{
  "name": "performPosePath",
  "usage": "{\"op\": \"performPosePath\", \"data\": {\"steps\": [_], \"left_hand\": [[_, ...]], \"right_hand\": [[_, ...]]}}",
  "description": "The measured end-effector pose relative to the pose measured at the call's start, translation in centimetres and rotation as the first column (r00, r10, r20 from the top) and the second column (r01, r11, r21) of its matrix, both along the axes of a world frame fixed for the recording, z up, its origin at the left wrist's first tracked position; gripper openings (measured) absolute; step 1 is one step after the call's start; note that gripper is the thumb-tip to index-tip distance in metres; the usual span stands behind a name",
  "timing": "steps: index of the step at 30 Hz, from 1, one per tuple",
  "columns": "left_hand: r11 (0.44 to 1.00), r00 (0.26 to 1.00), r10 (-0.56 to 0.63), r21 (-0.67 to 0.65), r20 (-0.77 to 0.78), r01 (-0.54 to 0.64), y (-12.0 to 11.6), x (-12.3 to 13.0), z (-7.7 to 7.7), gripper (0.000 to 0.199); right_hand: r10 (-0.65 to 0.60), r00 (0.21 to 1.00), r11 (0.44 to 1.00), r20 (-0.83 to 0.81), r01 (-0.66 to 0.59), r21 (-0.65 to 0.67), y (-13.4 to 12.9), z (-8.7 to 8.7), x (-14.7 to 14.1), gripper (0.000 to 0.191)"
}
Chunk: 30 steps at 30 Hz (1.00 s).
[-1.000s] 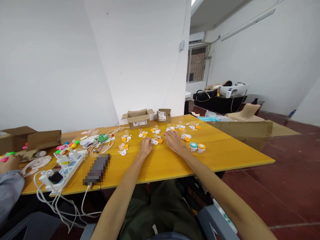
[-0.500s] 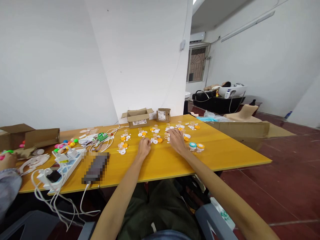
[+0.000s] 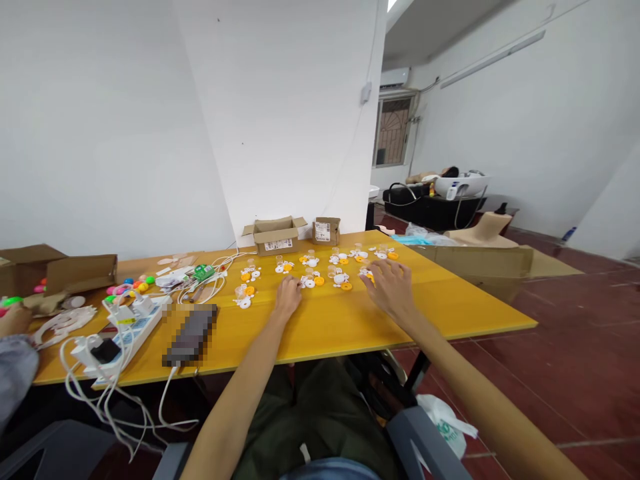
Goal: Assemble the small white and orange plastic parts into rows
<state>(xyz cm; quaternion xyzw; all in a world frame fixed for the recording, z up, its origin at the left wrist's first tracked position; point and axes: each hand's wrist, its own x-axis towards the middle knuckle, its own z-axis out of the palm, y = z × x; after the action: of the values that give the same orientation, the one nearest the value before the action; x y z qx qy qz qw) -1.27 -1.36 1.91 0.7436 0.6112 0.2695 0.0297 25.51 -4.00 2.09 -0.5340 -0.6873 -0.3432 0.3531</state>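
Observation:
My left hand (image 3: 289, 297) rests on the yellow table (image 3: 325, 327) with its fingers curled in; whatever they hold, if anything, is hidden. Just right of it lie a white disc (image 3: 309, 283), an orange ring (image 3: 319, 281) and a small clear jar (image 3: 309, 273). My right hand (image 3: 393, 287) is farther right, palm down, its fingers apart and nothing visible in them. It hides the spot where two lidded jars stood. Left of it are another orange ring (image 3: 346, 287) and a white disc (image 3: 340, 279). Similar clusters of clear jars, rings and small white parts lie in rows behind.
Two cardboard boxes (image 3: 278, 235) stand at the back against the wall. To the left lie a phone (image 3: 191, 335), a power strip (image 3: 130, 337) with tangled white cables, and colourful balls (image 3: 143, 287). Another person's hand (image 3: 15, 320) is at the far left edge.
My right hand has moved right, from the clusters to over the place of the teal- and orange-lidded jars, which it now covers. My left hand has stayed in place.

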Motion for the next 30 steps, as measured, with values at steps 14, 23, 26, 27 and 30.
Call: {"op": "performPosePath", "data": {"steps": [14, 23, 26, 27, 30], "left_hand": [[0.999, 0.999, 0.008, 0.038, -0.031, -0.006, -1.4, 0.7, 0.1, 0.023], [1.0, 1.0, -0.008, -0.021, -0.028, 0.008, -2.3, -0.2, 0.2, 0.02], [0.999, 1.0, 0.006, -0.042, -0.006, -0.007, -2.8, -0.7, 0.5, 0.019], [0.999, 1.0, 0.009, -0.05, -0.003, -0.009, -2.9, -0.8, 0.6, 0.018], [0.999, 1.0, -0.003, -0.048, -0.005, 0.003, -3.2, -1.0, 0.7, 0.016]], "right_hand": [[-0.057, 0.992, 0.971, 0.11, 0.08, -0.224, -1.3, -2.8, 1.9, 0.028], [0.024, 0.988, 0.993, 0.152, -0.006, -0.115, -0.8, -2.4, 0.7, 0.022], [0.108, 0.982, 0.979, 0.155, -0.078, -0.187, 0.0, -2.5, -1.7, 0.021], [0.137, 0.978, 0.972, 0.156, -0.103, -0.21, 0.3, -2.6, -2.6, 0.021], [0.218, 0.969, 0.952, 0.116, -0.185, -0.245, 0.9, -3.0, -4.6, 0.022]]}}
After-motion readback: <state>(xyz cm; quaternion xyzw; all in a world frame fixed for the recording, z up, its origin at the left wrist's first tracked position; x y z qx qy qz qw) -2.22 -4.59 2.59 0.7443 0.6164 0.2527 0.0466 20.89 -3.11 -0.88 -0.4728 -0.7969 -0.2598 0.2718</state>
